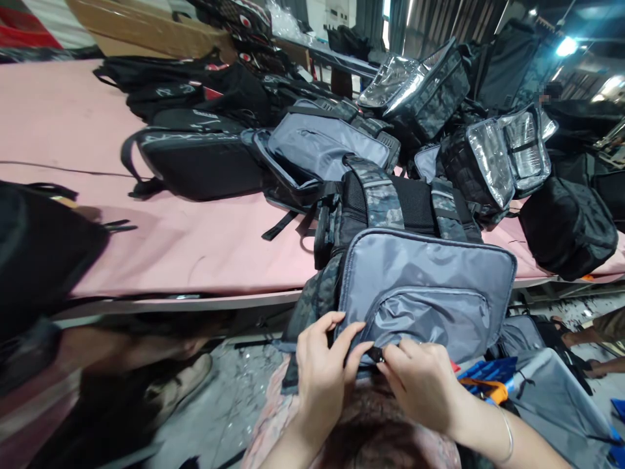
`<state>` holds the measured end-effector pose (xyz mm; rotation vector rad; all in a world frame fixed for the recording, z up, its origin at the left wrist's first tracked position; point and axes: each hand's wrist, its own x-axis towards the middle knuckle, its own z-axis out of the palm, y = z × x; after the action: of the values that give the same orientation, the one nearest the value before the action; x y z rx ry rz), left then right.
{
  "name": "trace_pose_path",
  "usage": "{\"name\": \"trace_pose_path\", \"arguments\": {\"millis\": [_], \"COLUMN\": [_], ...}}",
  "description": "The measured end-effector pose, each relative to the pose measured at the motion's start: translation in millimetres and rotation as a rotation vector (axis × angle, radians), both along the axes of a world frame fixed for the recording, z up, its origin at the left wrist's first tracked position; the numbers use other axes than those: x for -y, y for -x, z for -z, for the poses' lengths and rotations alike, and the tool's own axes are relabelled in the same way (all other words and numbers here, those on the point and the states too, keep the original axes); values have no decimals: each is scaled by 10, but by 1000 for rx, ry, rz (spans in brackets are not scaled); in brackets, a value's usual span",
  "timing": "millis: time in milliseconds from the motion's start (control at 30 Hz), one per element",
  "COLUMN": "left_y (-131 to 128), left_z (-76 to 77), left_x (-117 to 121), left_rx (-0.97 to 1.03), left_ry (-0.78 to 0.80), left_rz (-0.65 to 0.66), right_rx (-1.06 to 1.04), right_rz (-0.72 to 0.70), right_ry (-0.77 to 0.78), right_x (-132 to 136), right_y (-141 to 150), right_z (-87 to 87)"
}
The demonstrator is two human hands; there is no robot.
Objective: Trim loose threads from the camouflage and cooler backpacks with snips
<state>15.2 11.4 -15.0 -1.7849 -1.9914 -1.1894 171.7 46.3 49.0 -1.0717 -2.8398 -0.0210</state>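
An open camouflage backpack (390, 208) hangs over the front edge of the pink table (195, 247), its grey lining flap (424, 280) turned toward me. My left hand (322, 371) pinches the lower edge of that flap, fingers curled on the fabric. My right hand (424, 384) is closed on a small black zipper pull (375, 354) at the same edge, right beside the left fingertips. A bangle sits on my right wrist.
Several other backpacks lie piled on the table: black ones (195, 163) at the left and back, ones with clear plastic fronts (508, 156) at the right, a black one (566, 228) at the far right. A dark bag (39, 254) crowds the left. Blue items (488, 371) lie on the floor.
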Motion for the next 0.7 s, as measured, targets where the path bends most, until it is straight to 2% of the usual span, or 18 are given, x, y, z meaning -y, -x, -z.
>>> {"name": "trace_pose_path", "arguments": {"millis": [200,467,567,700], "left_y": [11,307,302,208], "left_z": [-21,-43,-61,-87], "left_x": [-43,246,279,223], "left_rx": [33,379,439,425], "left_ry": [20,51,56,48], "left_rz": [30,41,31,64], "right_rx": [-24,3,26,22], "right_rz": [16,-26,-3,0], "right_ry": [5,-23,-36,2], "right_x": [39,57,83,91], "right_y": [-23,20,46,31], "right_z": [-32,-4,-6,-48]}}
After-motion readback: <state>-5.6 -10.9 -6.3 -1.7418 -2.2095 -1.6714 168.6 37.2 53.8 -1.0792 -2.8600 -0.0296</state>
